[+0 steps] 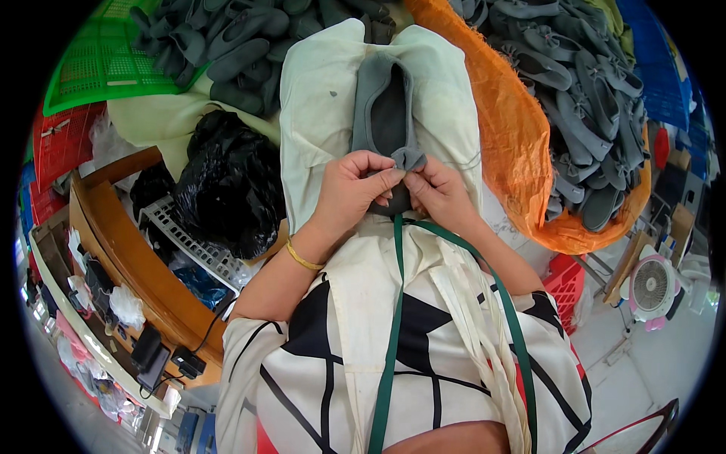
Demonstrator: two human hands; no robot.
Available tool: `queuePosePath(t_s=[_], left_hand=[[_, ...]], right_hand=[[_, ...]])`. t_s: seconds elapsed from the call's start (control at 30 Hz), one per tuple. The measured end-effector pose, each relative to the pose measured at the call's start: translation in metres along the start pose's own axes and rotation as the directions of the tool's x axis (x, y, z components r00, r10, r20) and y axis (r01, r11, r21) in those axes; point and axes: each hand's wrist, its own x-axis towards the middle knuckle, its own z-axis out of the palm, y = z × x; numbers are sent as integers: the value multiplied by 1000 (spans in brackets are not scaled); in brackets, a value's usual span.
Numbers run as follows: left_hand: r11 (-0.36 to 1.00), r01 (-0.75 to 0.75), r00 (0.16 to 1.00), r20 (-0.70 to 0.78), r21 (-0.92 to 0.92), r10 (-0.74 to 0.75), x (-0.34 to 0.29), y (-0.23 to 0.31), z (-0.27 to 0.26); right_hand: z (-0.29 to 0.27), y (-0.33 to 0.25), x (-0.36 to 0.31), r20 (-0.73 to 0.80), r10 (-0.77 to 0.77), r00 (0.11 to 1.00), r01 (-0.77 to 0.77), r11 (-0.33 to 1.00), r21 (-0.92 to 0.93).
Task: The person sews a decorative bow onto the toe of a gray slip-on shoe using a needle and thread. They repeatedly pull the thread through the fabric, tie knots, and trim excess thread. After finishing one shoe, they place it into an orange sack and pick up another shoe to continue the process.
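A dark grey slip-on shoe (363, 106) lies on my lap, over a pale cloth apron (314, 98), with its heel away from me and its toe close to my body. On the front of the shoe sits a small grey fabric bow (408, 158). My left hand (355, 185) pinches the bow from the left, thumb and forefinger pressed together. From the right, my right hand (439, 189) grips the other side of it with its fingertips. Both hands partly cover the toe. A green strap (395, 303) hangs down my front from near the toe.
At the right bulges an orange sack (522, 144) full of grey shoes (597, 106). More loose grey shoes (242, 53) are piled at the far left, beside a green plastic crate (113, 68). A black plastic bag (231, 181) and a wooden drawer (144, 257) stand left; a fan (652, 284) stands right.
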Motion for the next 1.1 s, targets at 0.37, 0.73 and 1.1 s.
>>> queuePosePath(t_s=[0.37, 0.73, 1.1], left_hand=[[989, -13, 1000, -18, 147, 16, -4, 4, -1], [1000, -19, 1000, -21, -6, 19, 1, -3, 1], [998, -41, 999, -22, 50, 42, -2, 0, 1]], right_hand=[[-1, -4, 2, 5, 39, 999, -38, 990, -138], [-11, -5, 6, 172, 29, 985, -38, 998, 51], [2, -9, 9, -69, -173, 983, 141, 935, -325]])
